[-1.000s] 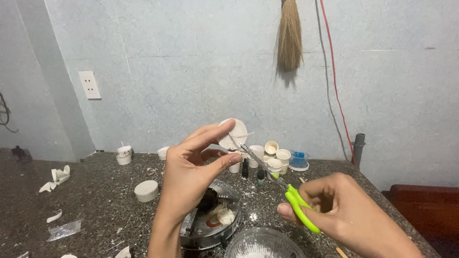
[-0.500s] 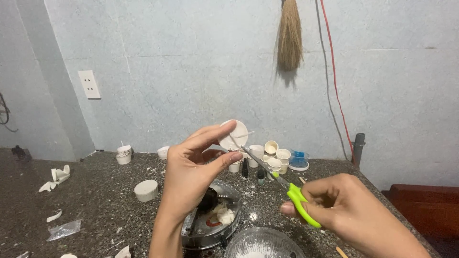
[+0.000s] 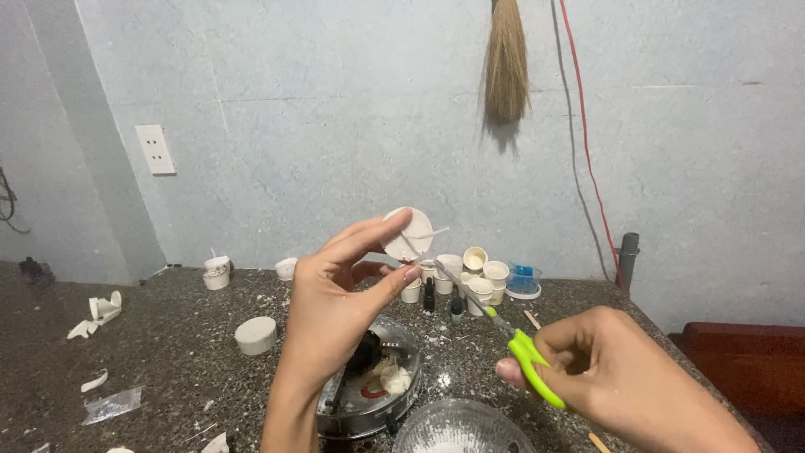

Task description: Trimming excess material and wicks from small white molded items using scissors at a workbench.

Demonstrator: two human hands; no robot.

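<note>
Left hand (image 3: 335, 310): raised above dark speckled counter (image 3: 168, 352), thumb and fingertips clamped on rim of small white round disc (image 3: 407, 233), thin wick-like strand jutting from disc face.
Right hand (image 3: 612, 377): fingers closed through green-handled scissors (image 3: 495, 331), blade tips met strand just beside disc.
Below hands: round metal tin (image 3: 369, 394), glass bowl (image 3: 457, 428).
Behind: cluster of small cups (image 3: 478, 273), straw broom (image 3: 507, 63) on wall.

Your left hand (image 3: 335, 310) pinches a plain white disc (image 3: 408, 234). Your right hand (image 3: 620, 382) grips scissors (image 3: 503, 340) with bright lime-green handles and grey blades. Around the disc, you have a speckled dark granite counter (image 3: 168, 335), cream cups (image 3: 486, 268) behind it, a blue-tinted tub (image 3: 522, 277) beside them, and a red cable (image 3: 583, 126) on the pale blue wall (image 3: 293, 109).
</note>
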